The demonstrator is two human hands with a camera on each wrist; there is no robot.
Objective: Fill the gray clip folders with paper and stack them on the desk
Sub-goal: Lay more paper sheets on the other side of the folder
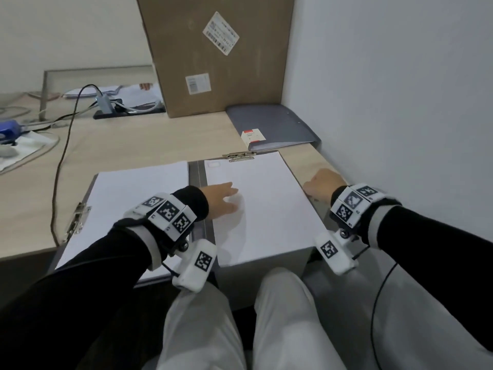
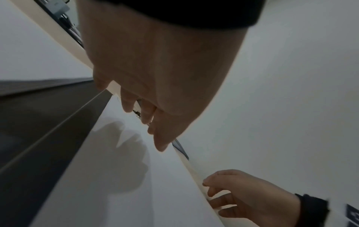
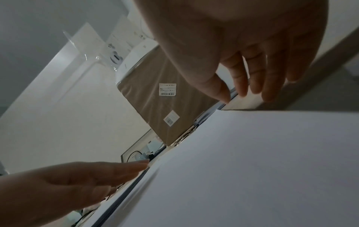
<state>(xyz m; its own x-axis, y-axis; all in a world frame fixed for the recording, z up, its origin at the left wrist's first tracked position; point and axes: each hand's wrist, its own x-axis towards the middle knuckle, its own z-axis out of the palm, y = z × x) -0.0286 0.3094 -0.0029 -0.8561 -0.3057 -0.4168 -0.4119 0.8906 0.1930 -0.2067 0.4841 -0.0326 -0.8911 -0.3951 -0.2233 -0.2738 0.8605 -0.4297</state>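
Observation:
An open gray clip folder (image 1: 198, 174) lies at the desk's front edge. A white paper stack (image 1: 266, 209) sits on its right half under the metal clip (image 1: 238, 155). My left hand (image 1: 224, 199) hovers flat just over this paper with straight fingers (image 2: 161, 142), casting a shadow and holding nothing. My right hand (image 1: 320, 184) is at the folder's right edge; its thumb (image 3: 219, 90) and curled fingers (image 2: 213, 195) pinch that edge. A second paper stack (image 1: 133, 198) lies to the left on another folder whose clip (image 1: 78, 218) points left. A closed gray folder (image 1: 274, 124) lies at the back right.
A tall cardboard box (image 1: 213, 54) stands behind the folders, and a white wall (image 1: 386, 102) runs close along the right. A black cable (image 1: 64, 145) crosses the desk on the left near a power strip (image 1: 112, 109) and loose papers. A small white-and-red box (image 1: 252, 136) rests on the closed folder.

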